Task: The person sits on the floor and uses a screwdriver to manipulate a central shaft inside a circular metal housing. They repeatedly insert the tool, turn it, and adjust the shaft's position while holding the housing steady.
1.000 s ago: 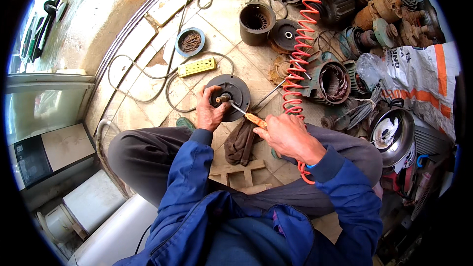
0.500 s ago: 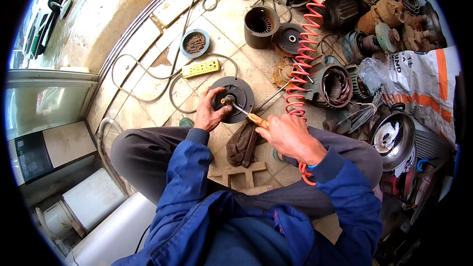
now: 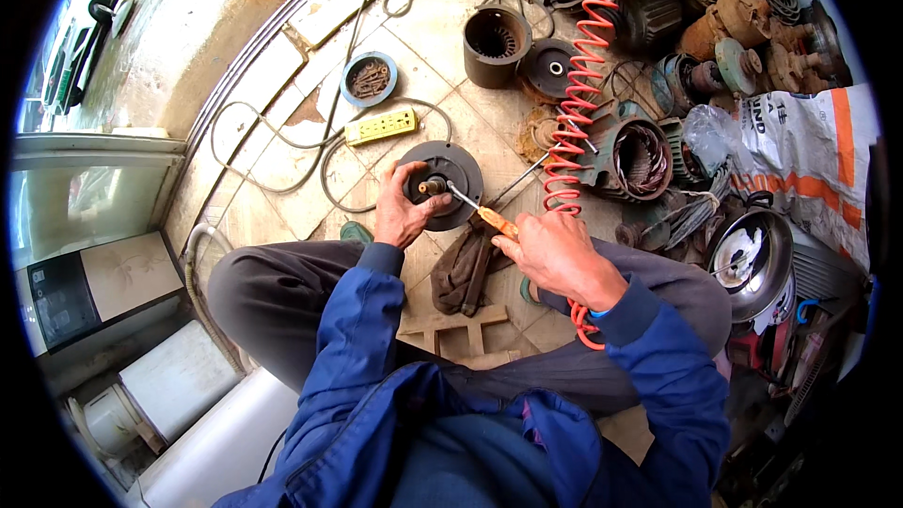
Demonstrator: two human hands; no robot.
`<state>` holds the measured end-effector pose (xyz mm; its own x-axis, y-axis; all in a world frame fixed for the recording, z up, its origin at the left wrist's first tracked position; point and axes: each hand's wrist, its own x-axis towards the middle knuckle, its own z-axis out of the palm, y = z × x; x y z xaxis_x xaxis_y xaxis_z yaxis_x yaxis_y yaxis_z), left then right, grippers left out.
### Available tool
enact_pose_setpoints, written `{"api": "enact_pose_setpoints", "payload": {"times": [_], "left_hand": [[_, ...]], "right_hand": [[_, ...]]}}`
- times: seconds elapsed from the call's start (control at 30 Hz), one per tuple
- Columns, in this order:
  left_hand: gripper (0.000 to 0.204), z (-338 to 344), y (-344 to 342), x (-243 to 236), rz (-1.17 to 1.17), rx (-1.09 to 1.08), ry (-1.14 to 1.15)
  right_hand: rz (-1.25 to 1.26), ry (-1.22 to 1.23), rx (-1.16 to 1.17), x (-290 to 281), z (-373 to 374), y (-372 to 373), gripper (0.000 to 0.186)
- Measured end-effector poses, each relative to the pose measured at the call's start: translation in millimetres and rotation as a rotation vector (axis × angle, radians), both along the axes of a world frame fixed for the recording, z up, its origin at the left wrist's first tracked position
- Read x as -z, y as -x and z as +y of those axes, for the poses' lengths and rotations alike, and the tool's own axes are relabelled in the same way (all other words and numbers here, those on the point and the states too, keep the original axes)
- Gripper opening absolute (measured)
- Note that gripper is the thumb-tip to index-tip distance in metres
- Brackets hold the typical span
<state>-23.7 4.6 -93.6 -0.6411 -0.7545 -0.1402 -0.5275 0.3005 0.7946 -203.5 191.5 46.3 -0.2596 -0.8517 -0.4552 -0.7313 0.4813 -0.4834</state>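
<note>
My left hand (image 3: 401,212) grips the left rim of a round black plate (image 3: 459,165), which has a hub with a small brass-coloured piece (image 3: 432,186) at its middle. My right hand (image 3: 555,259) is closed on the handle of a screwdriver (image 3: 494,220) with an orange handle and a thin metal shaft; its tip sits at the hub, just right of the brass piece. A dark brown cloth (image 3: 456,277) lies below the plate between my knees, next to a wooden frame (image 3: 451,325).
Behind the plate are a yellow power strip (image 3: 381,127), a blue-rimmed dish of fasteners (image 3: 369,80) and a cylindrical housing (image 3: 494,45). A red coiled hose (image 3: 588,56) runs down the right, beside motor parts (image 3: 640,160), a sack (image 3: 804,165) and a metal bowl (image 3: 752,263).
The screwdriver's tip has shifted slightly up and right against the hub, and my right hand has moved a little with it. My left hand still grips the plate.
</note>
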Motion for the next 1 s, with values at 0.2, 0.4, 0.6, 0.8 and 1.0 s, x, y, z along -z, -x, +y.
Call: {"api": "enact_pose_setpoints", "payload": {"times": [0.2, 0.4, 0.6, 0.8, 1.0], "left_hand": [[0.064, -7.2, -5.4, 13.2, 0.064, 0.013, -0.098], [0.076, -1.4, -1.5, -9.4, 0.019, 0.056, -0.104], [0.06, 6.3, 1.1, 7.5, 0.066, -0.077, 0.064], [0.064, -6.4, -7.4, 8.3, 0.054, 0.021, -0.092], [0.067, -2.2, -5.9, 1.5, 0.01, -0.009, -0.085]], "right_hand": [[-0.032, -0.007, -0.023, 0.7, -2.3, -3.7, 0.047], [-0.01, 0.024, -0.018, 3.2, -1.8, -7.8, 0.043], [-0.029, -0.028, -0.038, 4.7, -2.0, -3.2, 0.047], [-0.034, -0.038, -0.054, 10.1, 2.1, -4.6, 0.049], [-0.013, -0.072, -0.008, 4.6, -4.9, -5.7, 0.047]]}}
